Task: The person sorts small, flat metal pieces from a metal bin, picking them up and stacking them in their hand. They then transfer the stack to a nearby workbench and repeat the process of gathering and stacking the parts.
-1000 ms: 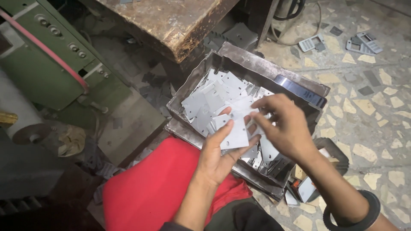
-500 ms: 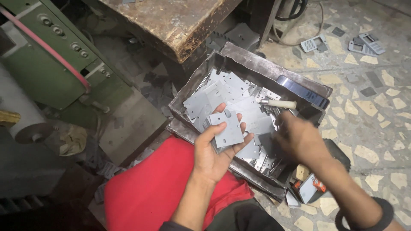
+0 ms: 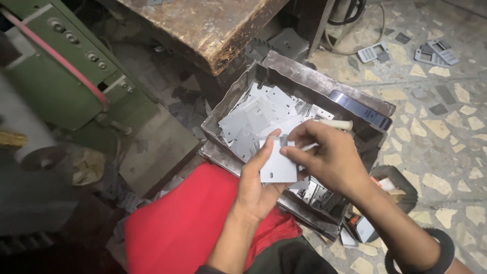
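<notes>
The left hand (image 3: 258, 185) holds a flat, pale grey, roughly square sheet-metal plate (image 3: 278, 163) with small punched holes, its thumb pressing along the plate's left edge and its fingers behind. Half a second ago the right hand (image 3: 329, 155) was off to the right, over the tray, with the plate resting in the left hand alone; now the right hand has come back to the plate, its fingertips pinching the upper right edge. So both hands are closed on the one plate, held just above the near part of the tray. A thin, cream-coloured stick-like tool (image 3: 329, 124) shows past the right hand's knuckles; it seems tucked in that hand, though the grip on it is hidden.

Beneath the hands sits a dark, worn rectangular metal tray (image 3: 304, 76) full of similar grey stamped plates (image 3: 253, 119), lying loosely overlapped. The held plate is clear of this heap, which suggests one piece is being handled at a time while the rest wait in the tray.

A red cloth (image 3: 187, 223) covers the person's lap at the near edge. To the far side stands a rusty brown wooden desk (image 3: 213, 25), and on the left a green machine with a red belt (image 3: 61, 66). On the right, the mosaic stone floor (image 3: 446, 127) carries scattered metal offcuts, and a dark band (image 3: 446, 248) circles the right forearm.
</notes>
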